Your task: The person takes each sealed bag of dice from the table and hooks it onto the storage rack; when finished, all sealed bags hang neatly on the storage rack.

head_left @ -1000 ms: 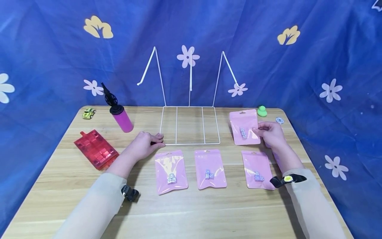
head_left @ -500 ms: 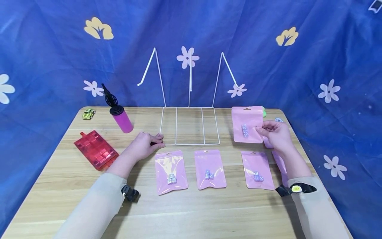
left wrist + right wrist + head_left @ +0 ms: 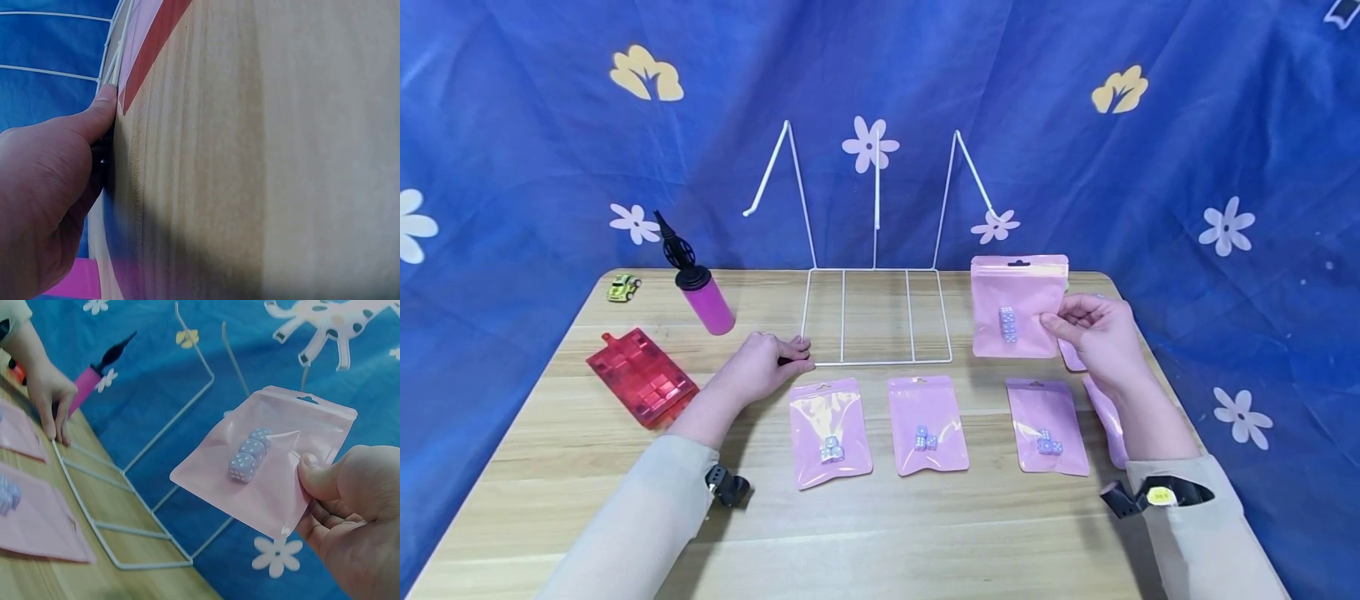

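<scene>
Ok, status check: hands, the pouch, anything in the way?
Right hand pinches pink dice pouch, lifted off table. Left hand presses white wire rack at its front corner. Nothing between pouch and rack hooks.

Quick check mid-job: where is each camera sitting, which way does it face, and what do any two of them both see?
Head: worn on the head, looking forward and down at the table; both forearms, left hand and right hand show.
Left wrist: low along the tabletop; only the left hand at the white wire rack shows.
Right wrist: faces the right hand pinching a pink pouch of dice; the left hand shows far off.
Shared: head and right wrist both see pouch, rack and pink pump.
</scene>
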Demonstrator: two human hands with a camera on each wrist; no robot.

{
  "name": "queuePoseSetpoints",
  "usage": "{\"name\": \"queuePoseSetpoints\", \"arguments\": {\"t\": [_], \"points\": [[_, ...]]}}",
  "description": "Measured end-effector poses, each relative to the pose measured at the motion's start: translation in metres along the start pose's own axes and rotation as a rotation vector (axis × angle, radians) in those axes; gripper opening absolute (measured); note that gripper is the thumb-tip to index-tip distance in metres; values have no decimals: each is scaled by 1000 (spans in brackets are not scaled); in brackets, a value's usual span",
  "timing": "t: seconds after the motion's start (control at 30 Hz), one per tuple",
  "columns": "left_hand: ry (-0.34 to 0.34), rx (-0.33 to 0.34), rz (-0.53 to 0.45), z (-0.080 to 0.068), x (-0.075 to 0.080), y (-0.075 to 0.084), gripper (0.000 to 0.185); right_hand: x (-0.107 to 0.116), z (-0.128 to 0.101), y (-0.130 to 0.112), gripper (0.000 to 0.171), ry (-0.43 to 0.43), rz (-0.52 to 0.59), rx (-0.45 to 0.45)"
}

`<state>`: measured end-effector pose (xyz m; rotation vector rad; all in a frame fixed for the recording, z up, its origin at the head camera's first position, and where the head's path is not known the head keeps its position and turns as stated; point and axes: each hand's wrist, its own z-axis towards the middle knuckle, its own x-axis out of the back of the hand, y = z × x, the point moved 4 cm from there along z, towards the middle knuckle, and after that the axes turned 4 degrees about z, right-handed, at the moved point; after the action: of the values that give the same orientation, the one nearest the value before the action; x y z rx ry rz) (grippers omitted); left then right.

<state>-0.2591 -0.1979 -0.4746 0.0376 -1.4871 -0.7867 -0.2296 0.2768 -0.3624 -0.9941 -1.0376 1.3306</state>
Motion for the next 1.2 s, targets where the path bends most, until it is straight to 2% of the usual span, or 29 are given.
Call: {"name": "queuePoseSetpoints", "arguments": {"t": [0.17, 0.53, 0.77, 0.93, 1.07, 1.2], "points": [[-4, 1, 3, 0, 0, 0, 27, -10, -2, -15, 13, -31, -3, 37], [1, 2, 14, -1, 1, -1, 28, -30, 10, -36, 5, -29, 95, 71], [-10, 11, 11, -1, 0, 0, 29, -33, 20, -31, 11, -28, 130, 53], [-8, 21, 4, -1, 0, 1, 29, -36, 26, -24, 2, -34, 184, 23], [-7, 26, 1, -2, 0, 2, 29, -38, 31, -20, 12, -49, 258, 0], [-9, 28, -1, -2, 1, 3, 29, -41, 36, -15, 14, -74, 307, -23]]}}
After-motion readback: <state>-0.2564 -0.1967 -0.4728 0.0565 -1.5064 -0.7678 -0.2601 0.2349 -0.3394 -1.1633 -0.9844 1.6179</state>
